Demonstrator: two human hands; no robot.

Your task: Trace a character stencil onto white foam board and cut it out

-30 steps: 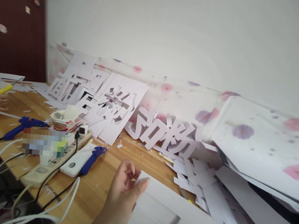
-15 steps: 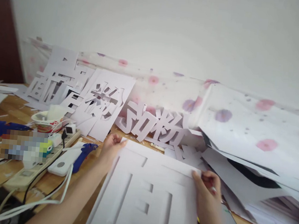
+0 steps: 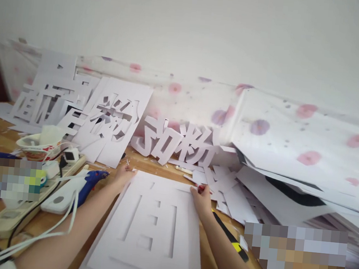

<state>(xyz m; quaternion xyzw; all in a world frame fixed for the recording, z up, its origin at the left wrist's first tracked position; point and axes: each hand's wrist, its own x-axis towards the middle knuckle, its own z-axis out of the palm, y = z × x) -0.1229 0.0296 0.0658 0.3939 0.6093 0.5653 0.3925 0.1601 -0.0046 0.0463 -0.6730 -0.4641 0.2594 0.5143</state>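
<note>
A white foam board (image 3: 138, 249) with the outline of a Chinese character cut in it lies in front of me. My left hand (image 3: 124, 176) pinches its far left corner. At the far right corner, my right hand (image 3: 201, 199) grips the edge, with a slim red-and-white item, its kind unclear, also between the fingers. Beyond the board stand white cut-out letters (image 3: 194, 146), upright against the patterned sheet. A white stencil board (image 3: 117, 120) leans to their left. Right of my right wrist lies a black and yellow tool (image 3: 229, 236), partly hidden by my forearm.
Left are a power strip (image 3: 3, 219) with cables, a blue glue gun (image 3: 90, 183) and a paper bowl (image 3: 38, 146). White offcuts (image 3: 225, 189) lie behind my right hand. Stacked sheets (image 3: 281, 195) under a floral cover fill the right side. Two blurred patches hide some items.
The board has moved away from me and looks lowered toward the tabletop, with both hands still on its far corners. My view has shifted right, and the black and yellow tool shows more.
</note>
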